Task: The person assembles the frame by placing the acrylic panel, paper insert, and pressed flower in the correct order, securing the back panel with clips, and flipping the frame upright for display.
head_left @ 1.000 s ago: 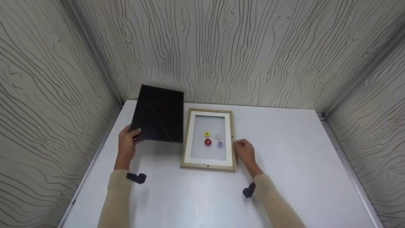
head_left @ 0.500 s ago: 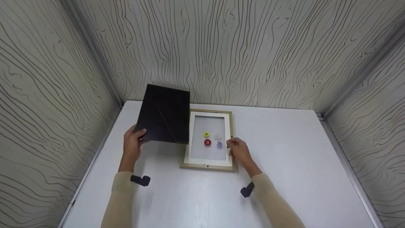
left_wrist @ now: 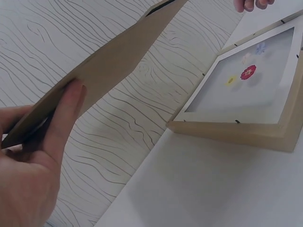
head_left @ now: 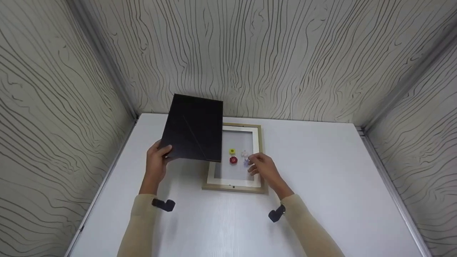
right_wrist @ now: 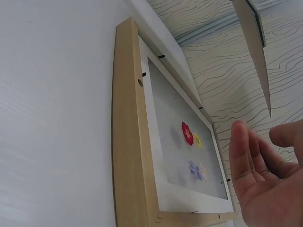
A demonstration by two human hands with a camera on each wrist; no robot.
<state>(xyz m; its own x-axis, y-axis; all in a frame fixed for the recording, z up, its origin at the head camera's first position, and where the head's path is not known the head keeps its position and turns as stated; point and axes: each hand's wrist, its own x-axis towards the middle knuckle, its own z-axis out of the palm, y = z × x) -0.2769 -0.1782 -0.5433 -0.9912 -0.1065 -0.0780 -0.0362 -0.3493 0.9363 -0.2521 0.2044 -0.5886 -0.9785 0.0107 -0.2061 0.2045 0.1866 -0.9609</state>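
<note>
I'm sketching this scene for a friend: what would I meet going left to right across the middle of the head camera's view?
Left wall, left hand, black board, red flower, right hand, right wall.

We face a small work booth [head_left: 43, 117], panels [head_left: 228, 53] with a wood-grain print on three sides, grey posts [head_left: 103, 57] at the corners, a white tabletop [head_left: 328, 171] (nearly wall to wall) between them.

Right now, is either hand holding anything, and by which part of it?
The left hand holds the panel by its lower left corner, as seen in the head view. The right hand holds nothing.
</note>
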